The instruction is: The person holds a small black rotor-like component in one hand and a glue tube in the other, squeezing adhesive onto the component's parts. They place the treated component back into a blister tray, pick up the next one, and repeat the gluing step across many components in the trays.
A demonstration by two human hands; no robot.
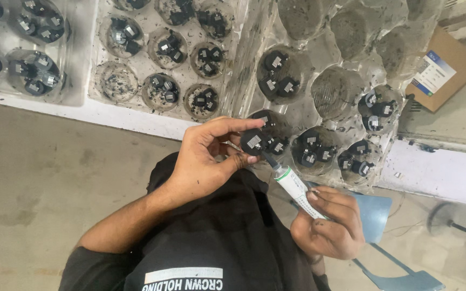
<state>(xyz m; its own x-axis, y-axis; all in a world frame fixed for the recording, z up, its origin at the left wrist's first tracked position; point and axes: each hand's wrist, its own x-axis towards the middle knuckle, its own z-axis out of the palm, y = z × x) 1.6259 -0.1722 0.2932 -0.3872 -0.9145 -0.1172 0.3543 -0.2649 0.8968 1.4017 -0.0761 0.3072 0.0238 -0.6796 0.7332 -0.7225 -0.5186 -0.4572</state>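
Small parts [206, 101] lie in tray [136, 116] cups on the bench [438, 172].

The syringe's [292, 186] rear end is hidden inside the right hand [330, 223]; beyond it, the trays [351, 70] are cut off by the top edge.

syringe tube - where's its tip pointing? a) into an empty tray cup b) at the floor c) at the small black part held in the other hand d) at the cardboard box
c: the right hand aims the syringe tube at the small black part pinched in the left hand.
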